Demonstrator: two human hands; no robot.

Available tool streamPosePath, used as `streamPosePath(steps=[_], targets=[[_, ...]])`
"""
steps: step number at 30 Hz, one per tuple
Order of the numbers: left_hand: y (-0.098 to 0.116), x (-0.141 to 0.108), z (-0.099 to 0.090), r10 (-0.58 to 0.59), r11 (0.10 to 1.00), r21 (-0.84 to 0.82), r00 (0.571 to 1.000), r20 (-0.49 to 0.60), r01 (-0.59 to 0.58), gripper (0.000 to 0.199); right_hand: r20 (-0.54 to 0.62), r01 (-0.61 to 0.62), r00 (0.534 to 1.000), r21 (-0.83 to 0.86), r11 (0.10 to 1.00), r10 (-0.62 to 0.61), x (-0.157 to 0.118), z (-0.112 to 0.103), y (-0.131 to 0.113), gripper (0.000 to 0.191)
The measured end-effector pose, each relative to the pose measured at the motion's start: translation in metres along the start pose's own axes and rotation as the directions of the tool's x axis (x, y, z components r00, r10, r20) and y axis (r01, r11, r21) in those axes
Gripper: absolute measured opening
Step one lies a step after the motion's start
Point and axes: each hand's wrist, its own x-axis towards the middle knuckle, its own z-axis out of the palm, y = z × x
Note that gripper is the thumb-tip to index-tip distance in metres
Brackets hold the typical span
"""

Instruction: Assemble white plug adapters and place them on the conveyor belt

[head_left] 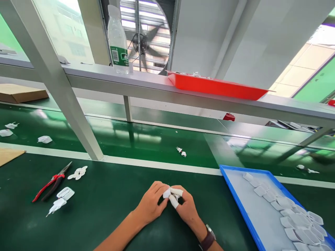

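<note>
My left hand (pixel 154 203) and my right hand (pixel 188 208) meet over the green worktop, both closed on a small white plastic piece (pixel 166 193). Fingers cover most of that piece, so its exact kind is hidden. White covers wrap the thumb and a fingertip of my right hand, and a watch (pixel 208 238) is on that wrist. Off to the left lie red-and-black-handled needle-nose pliers (pixel 54 181), thin white oval pieces (pixel 77 173), a white plastic frame (pixel 65 194) and a white plug-like part (pixel 56 205).
At the right, a blue-rimmed tray (pixel 237 204) holds many white plastic shells (pixel 298 218). Beyond a pale strip runs a shiny green belt with small white plug parts (pixel 181 151). A slanted metal post (pixel 56 80) carries a shelf with a bottle (pixel 118 42) and a red tray (pixel 217 86).
</note>
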Motion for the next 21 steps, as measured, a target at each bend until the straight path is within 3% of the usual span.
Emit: streamPosePath(steps=[3, 6, 9, 13, 15, 18, 21], targets=[[-0.008, 0.001, 0.004, 0.037, 0.995, 0.095, 0.998, 0.047, -0.041, 0.049, 0.015, 0.168, 0.985, -0.231, 0.958, -0.17, 0.0, 0.001, 0.004, 0.031], [-0.03, 0.014, 0.002, -0.099, 0.991, 0.095, 0.993, 0.056, 0.093, 0.041, -0.064, 0.223, 0.963, -0.359, 0.906, -0.262, 0.001, -0.005, 0.013, 0.038], [-0.067, 0.046, -0.013, -0.271, 0.952, 0.143, 0.962, -0.02, 0.271, 0.036, -0.113, 0.203, 0.952, -0.465, 0.862, -0.285, 0.003, -0.015, 0.024, 0.041], [-0.121, 0.098, -0.043, -0.415, 0.873, 0.206, 0.895, -0.16, 0.442, 0.031, -0.069, 0.184, 0.961, -0.564, 0.805, -0.268, 0.001, -0.02, 0.042, 0.04], [-0.138, 0.112, -0.055, -0.473, 0.83, 0.22, 0.856, -0.212, 0.513, 0.028, -0.037, 0.186, 0.967, -0.582, 0.792, -0.253, -0.001, -0.018, 0.051, 0.04], [-0.147, 0.111, -0.063, -0.517, 0.782, 0.226, 0.807, -0.286, 0.581, 0.035, 0.002, 0.184, 0.974, -0.598, 0.78, -0.228, -0.003, -0.015, 0.059, 0.041], [-0.135, 0.088, -0.057, -0.505, 0.765, 0.224, 0.779, -0.372, 0.603, 0.054, 0.031, 0.162, 0.983, -0.616, 0.771, -0.182, -0.002, -0.016, 0.055, 0.042]])
